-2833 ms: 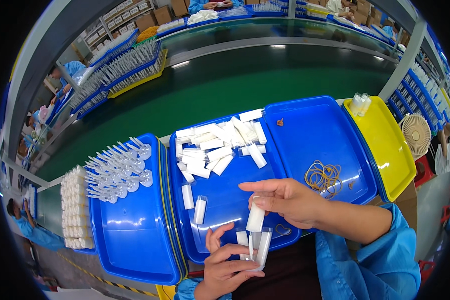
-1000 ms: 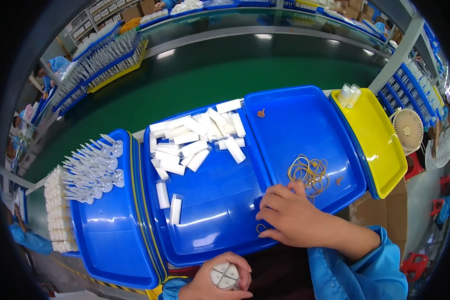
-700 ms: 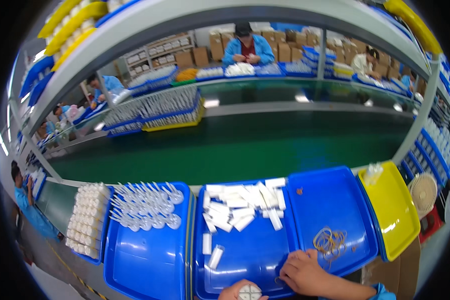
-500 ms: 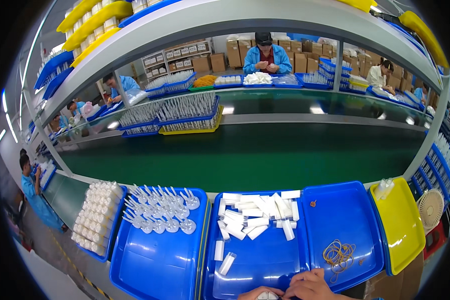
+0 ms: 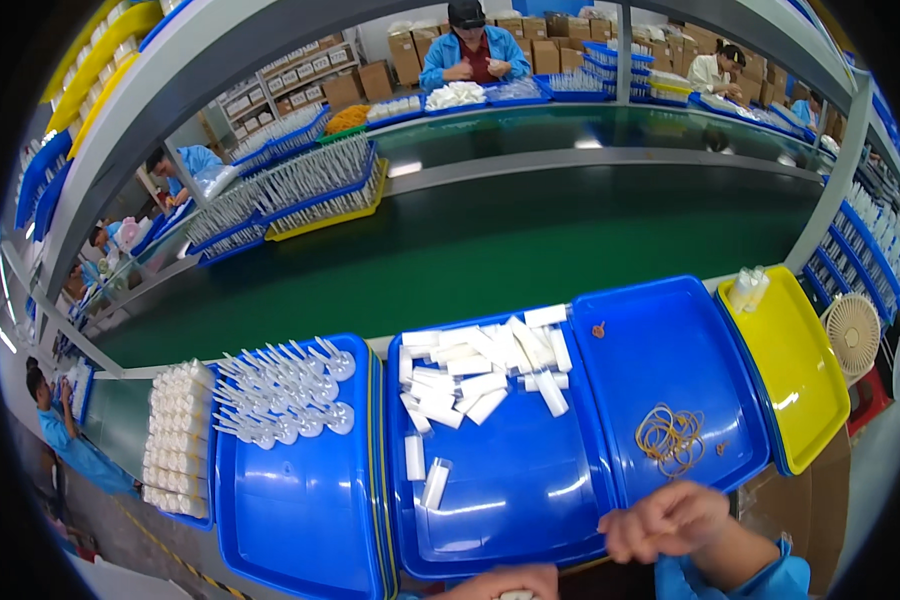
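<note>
My left grip (image 5: 510, 580) is wrapped round a white bundle (image 5: 517, 596) at the view's lower edge. My right grip (image 5: 667, 522), fingers curled, is near the rubber bands (image 5: 669, 438); I cannot tell whether it holds anything.

Right hand (image 5: 670, 522), fingers (image 5: 627, 537) curled; left hand (image 5: 510, 582) low, partly cropped.

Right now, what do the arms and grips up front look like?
The right grip is a bare, ungloved human hand, with a loose, wrinkled, bright blue sleeve. The left grip is ungloved too, partly cut off by the lower edge.
</note>
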`<state>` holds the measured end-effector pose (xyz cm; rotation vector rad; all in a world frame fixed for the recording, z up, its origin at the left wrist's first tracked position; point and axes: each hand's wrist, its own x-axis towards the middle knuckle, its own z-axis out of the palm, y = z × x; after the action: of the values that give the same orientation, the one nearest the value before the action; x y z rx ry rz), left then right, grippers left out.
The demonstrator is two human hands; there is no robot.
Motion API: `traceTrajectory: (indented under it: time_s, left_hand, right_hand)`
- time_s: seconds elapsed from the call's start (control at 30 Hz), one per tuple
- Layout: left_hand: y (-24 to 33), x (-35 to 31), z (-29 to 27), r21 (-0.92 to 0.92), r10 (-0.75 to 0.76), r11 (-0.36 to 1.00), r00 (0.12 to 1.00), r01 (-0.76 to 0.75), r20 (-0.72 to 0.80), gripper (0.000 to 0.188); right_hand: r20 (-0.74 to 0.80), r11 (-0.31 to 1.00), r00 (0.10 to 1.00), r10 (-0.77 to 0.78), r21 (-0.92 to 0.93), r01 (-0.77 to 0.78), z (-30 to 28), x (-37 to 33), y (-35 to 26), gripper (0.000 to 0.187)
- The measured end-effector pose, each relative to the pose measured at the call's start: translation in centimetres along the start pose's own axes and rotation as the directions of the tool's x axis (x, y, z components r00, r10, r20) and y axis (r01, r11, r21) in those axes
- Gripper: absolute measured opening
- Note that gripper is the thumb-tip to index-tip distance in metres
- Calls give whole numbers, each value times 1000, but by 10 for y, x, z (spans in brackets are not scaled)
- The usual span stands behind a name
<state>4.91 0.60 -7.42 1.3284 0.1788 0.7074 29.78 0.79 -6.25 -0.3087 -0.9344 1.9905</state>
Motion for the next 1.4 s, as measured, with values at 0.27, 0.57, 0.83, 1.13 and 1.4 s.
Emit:
traceTrajectory:
  time_s: [0.27,0.57,0.83,1.13,1.4]
  left_hand:
    - [-20,12,18,195,-82,939,734,284,-674,105]
    - [1,15,15,-235,-29,954,726,-185,-687,117]
    - [-24,6,21,847,263,473,879,243,-399,114]
    - [-23,3,36,903,70,399,977,160,-204,95]
    - [30,-33,29,835,564,533,793,-136,-230,69]
  right_hand:
    - [235,867,907,349,-448,-217,39,31,-26,31]
    - [188,929,982,7,363,-76,25,12,30,34]
    - [-122,615,986,114,-771,-167,36,29,2,50]
    - [-119,187,993,22,-975,-121,36,-8,-2,34]
    - [-101,-379,542,-834,-609,-697,-83,-39,-218,27]
